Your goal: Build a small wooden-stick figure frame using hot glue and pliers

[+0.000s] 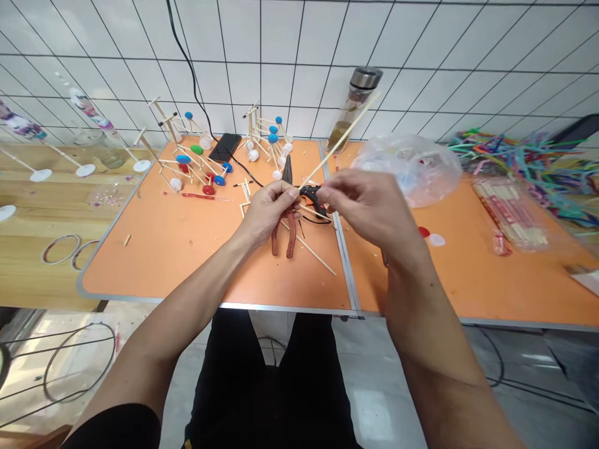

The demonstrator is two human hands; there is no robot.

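My left hand pinches the lower end of a thin wooden stick, which slants up to the right. My right hand is close beside it, thumb and fingertips closed together; whatever they hold, if anything, is too small to make out. Beneath my left hand lie pliers with red-brown handles, their dark jaws pointing at the wall. A black tool with a cable, partly hidden, lies between my hands. Another loose stick rests on the orange table in front of them.
Stick frames with coloured discs and a second such model stand at the back, near a phone. A glass bottle, a plastic bag and packed sticks are to the right. A metal-edged seam divides the table.
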